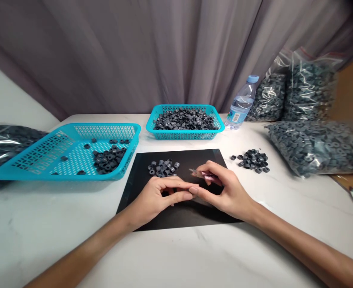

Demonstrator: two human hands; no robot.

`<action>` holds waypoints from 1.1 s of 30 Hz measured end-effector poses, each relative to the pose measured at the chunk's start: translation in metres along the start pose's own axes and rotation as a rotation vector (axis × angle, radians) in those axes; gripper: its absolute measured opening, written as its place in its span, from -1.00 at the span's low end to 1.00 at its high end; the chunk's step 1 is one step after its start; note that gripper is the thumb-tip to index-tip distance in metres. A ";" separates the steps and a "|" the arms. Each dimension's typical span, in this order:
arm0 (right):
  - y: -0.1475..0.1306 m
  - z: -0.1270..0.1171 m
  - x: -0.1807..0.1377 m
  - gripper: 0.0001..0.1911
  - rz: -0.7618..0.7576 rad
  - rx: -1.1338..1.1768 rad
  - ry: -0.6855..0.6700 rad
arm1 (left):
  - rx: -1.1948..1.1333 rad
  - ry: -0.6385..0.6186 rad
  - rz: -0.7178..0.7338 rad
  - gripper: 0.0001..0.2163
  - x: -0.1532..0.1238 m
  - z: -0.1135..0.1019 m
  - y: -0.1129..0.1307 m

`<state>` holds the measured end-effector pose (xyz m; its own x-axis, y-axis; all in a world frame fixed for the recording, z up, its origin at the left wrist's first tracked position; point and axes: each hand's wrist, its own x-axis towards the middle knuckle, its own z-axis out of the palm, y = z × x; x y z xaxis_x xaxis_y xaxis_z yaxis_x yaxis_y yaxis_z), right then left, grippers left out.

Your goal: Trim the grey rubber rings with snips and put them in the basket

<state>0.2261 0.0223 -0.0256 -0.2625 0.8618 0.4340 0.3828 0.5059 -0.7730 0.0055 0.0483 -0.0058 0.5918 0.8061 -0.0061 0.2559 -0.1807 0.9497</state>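
Over the black mat [176,222], my left hand [160,196] is closed in a pinch, its fingertips meeting my right thumb. Whatever sits between those fingertips is hidden. My right hand [224,188] has its fingers curled round a small, shiny pinkish tool [208,176] with a thin tip pointing left; its exact kind is unclear. Just beyond my left hand lies a pile of small dark grey plastic rings [163,167] on the mat. To the right of the mat, a second pile of grey rings [253,160] rests on the white table [170,260].
A blue basket [59,177] at left holds some grey rings; another blue basket [185,136] at the back is full of them. Beside it stands a water bottle [241,106]. Bags of grey parts [320,148] fill the right side, with another bag [8,140] at far left.
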 end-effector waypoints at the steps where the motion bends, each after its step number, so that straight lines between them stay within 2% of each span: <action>1: 0.000 0.000 0.000 -0.81 -0.004 0.012 0.007 | -0.001 0.002 0.000 -0.82 0.000 0.000 -0.001; 5: 0.001 0.001 -0.002 -0.92 -0.023 0.059 0.036 | 0.018 0.002 -0.005 -0.81 -0.001 0.000 -0.004; 11: -0.001 0.000 -0.002 -0.89 -0.017 0.028 0.020 | 0.006 -0.009 -0.029 -0.73 -0.003 -0.002 -0.004; 16: -0.001 0.001 0.000 -0.79 -0.037 -0.018 0.007 | -0.030 -0.028 -0.017 -0.76 -0.002 -0.003 -0.004; 20: 0.003 0.002 -0.003 -0.94 -0.097 -0.018 0.005 | -0.042 -0.050 -0.016 -0.75 -0.001 -0.003 -0.005; 25: 0.004 0.002 -0.004 -0.90 -0.130 -0.027 0.023 | -0.036 -0.067 -0.022 -0.74 -0.001 -0.004 -0.006; 33: 0.003 0.003 -0.004 -0.93 -0.078 0.023 -0.001 | -0.077 -0.066 -0.038 -0.74 0.000 -0.005 -0.004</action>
<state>0.2257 0.0205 -0.0312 -0.2913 0.8200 0.4927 0.3408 0.5702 -0.7475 0.0003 0.0516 -0.0080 0.6325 0.7721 -0.0613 0.2215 -0.1045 0.9695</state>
